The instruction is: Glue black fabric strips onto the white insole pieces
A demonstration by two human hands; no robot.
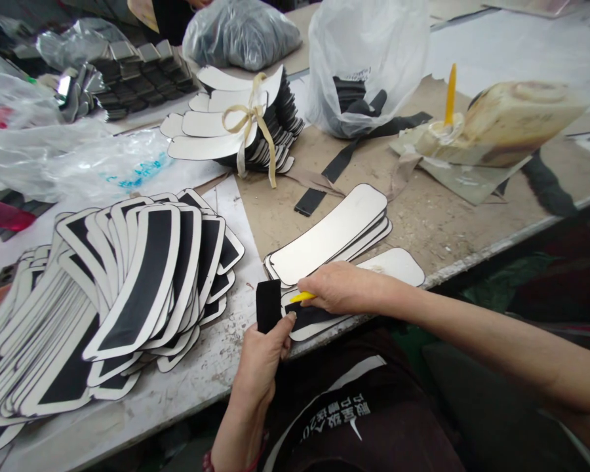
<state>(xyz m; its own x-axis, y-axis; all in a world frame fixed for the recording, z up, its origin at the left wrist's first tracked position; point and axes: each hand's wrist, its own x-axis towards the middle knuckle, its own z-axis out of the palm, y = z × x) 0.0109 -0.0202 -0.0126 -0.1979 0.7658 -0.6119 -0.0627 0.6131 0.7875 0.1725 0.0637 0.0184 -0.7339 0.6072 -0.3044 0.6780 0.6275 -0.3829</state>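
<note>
My left hand [258, 360] grips a black strip [268, 303] at the near edge of the table, its thumb pressed down and its other fingers mostly hidden. Closed round a yellow stick-like tool [302, 297] is my right hand [341, 286], just to the right of the strip. Beneath both hands lies a curved white piece [396, 263] with a dark outline. Part of its surface near my left thumb is covered in black. Right behind my hands rests a small stack of curved white pieces [329, 236].
To the left spreads a large heap of white-edged pieces with black centres [147, 282]. Behind stands a ribbon-tied bundle [226, 124] and a clear bag [368, 59] with black pieces. A stained plastic container [521, 121] at right has a yellow stick [451, 95] upright in its opening.
</note>
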